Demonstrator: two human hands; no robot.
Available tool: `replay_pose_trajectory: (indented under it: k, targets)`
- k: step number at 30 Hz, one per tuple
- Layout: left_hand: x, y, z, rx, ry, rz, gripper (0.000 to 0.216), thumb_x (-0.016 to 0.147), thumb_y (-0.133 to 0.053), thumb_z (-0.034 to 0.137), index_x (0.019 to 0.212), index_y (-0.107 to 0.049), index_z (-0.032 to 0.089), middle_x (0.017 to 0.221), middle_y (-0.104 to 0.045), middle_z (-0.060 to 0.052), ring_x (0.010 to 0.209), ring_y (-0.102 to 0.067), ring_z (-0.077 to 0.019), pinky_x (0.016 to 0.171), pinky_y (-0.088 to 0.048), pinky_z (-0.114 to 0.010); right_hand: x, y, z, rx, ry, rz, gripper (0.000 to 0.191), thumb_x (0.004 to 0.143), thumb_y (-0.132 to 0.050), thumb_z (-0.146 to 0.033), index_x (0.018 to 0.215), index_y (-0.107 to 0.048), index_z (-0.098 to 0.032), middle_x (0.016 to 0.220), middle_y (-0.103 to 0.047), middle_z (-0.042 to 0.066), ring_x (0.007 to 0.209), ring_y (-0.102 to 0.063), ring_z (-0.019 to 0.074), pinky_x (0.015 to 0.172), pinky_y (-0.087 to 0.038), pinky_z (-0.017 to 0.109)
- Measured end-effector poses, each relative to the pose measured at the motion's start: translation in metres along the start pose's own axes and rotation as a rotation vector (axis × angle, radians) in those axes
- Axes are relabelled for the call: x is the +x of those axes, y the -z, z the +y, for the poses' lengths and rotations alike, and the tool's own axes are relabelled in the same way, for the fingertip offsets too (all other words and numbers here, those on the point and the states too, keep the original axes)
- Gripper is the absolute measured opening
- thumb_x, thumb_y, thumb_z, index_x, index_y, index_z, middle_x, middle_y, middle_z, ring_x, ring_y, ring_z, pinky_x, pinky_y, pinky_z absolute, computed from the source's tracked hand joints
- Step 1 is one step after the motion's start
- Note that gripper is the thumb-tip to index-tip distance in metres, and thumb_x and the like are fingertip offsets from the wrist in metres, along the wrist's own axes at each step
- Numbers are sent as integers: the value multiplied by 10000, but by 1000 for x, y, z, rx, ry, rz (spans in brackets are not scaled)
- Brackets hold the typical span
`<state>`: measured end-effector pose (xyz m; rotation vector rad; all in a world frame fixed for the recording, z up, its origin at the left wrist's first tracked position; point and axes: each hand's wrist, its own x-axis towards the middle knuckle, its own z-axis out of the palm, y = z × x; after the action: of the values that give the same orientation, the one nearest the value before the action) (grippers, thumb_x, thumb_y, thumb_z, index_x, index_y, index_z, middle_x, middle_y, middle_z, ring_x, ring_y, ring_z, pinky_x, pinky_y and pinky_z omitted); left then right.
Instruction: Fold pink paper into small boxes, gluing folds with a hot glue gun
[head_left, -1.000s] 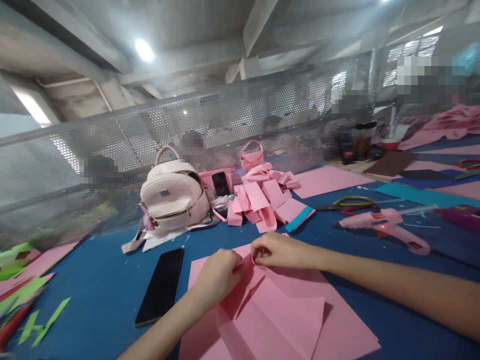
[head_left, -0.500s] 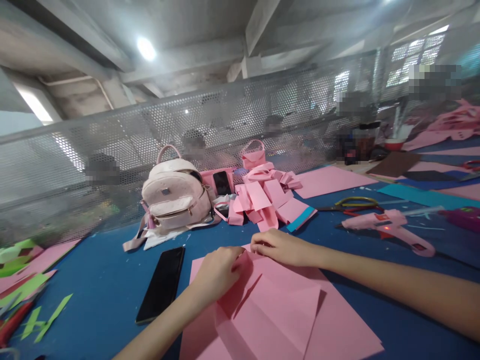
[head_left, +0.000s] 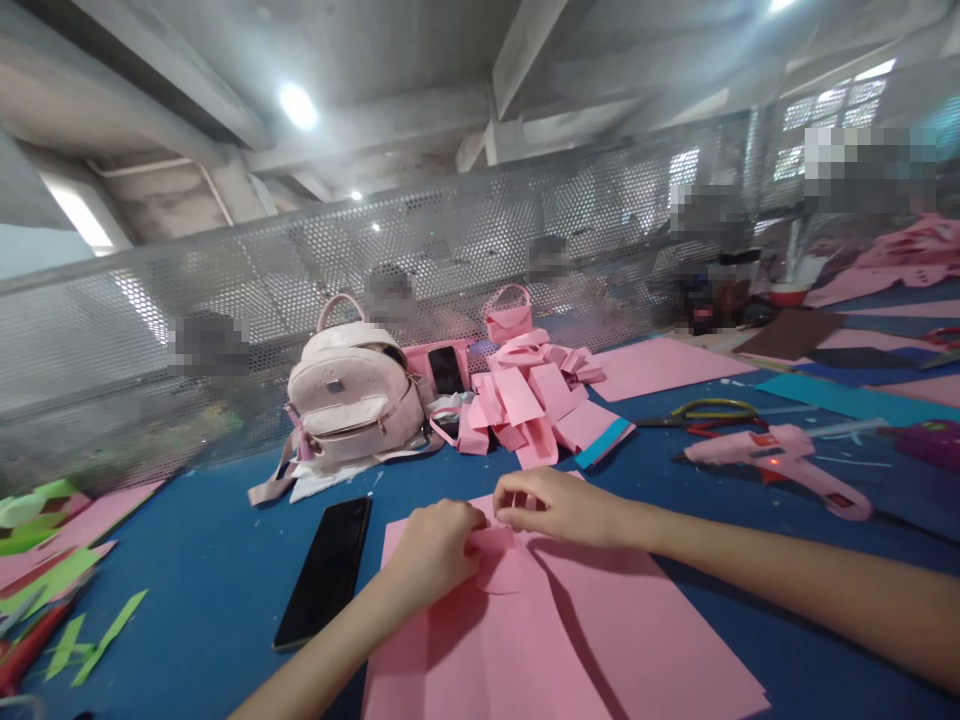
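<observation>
My left hand (head_left: 439, 545) is closed on the upper edge of a creased sheet of pink paper (head_left: 517, 640), its fingertips partly hidden by the fold. Facing it from the right, my right hand (head_left: 562, 508) has curled fingers pinching at the same top edge, where a small flap (head_left: 499, 560) is bent over. This creased sheet lies over a larger flat pink paper (head_left: 660, 630) on the blue table. To the left of my left hand lies a black smartphone (head_left: 324, 570).
A white backpack (head_left: 356, 390) stands behind, beside a pile of folded pink paper pieces (head_left: 517, 395). On the right are a pink glue gun (head_left: 780, 460) and yellow-handled scissors (head_left: 712, 412). Green paper scraps (head_left: 105, 635) lie at left. A perforated metal screen (head_left: 465, 230) runs along the back.
The creased sheet has shifted, its right edge moving left and the loose corner dropping from view. A small flap now shows at its top. My right hand has moved slightly down.
</observation>
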<state>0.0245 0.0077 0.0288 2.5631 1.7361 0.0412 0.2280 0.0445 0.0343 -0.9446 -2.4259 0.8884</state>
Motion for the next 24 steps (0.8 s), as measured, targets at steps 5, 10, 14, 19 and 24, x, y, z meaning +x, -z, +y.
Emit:
replay_pose_trajectory:
  k: [5, 10, 14, 19, 24]
  targets:
    - [4, -12, 7, -227, -42, 86, 115, 795, -573, 208, 758, -681, 192, 758, -717, -30, 643, -596, -150, 554, -296, -257, -4, 0, -9, -254, 13, 22, 254, 814, -619, -455, 904, -683, -227, 861, -705, 9, 730, -601, 167, 573, -323, 239]
    - [4, -20, 9, -324, -67, 99, 155, 835, -561, 237, 763, -687, 181, 759, -718, -35, 644, -584, -142, 560, -309, -251, -7, -2, 1, -423, -43, -42, 108, 743, -604, -214, 823, -673, -234, 797, -716, -3, 693, -621, 169, 528, -259, 248]
    - [-2, -9, 3, -103, -56, 11, 148, 717, -547, 96, 711, -659, 192, 758, -710, -44, 691, -616, -177, 545, -266, -277, -7, -3, 2, -604, -3, -25, 134, 730, -560, -140, 781, -659, -215, 811, -722, 22, 725, -638, 194, 530, -212, 272]
    - [-7, 0, 1, 22, -39, -33, 195, 650, -518, 82, 713, -657, 203, 760, -705, -57, 713, -642, -209, 525, -250, -288, -10, -5, -8, -754, 32, -73, 140, 728, -562, -81, 774, -656, -173, 792, -707, 66, 726, -619, 202, 548, -219, 288]
    - [-5, -9, 12, -41, -49, -27, 138, 727, -533, 181, 741, -669, 198, 785, -723, -63, 705, -653, -213, 536, -290, -277, -13, -16, -12, -710, 105, -102, 106, 750, -566, -107, 730, -654, -164, 729, -684, 66, 675, -588, 190, 570, -242, 292]
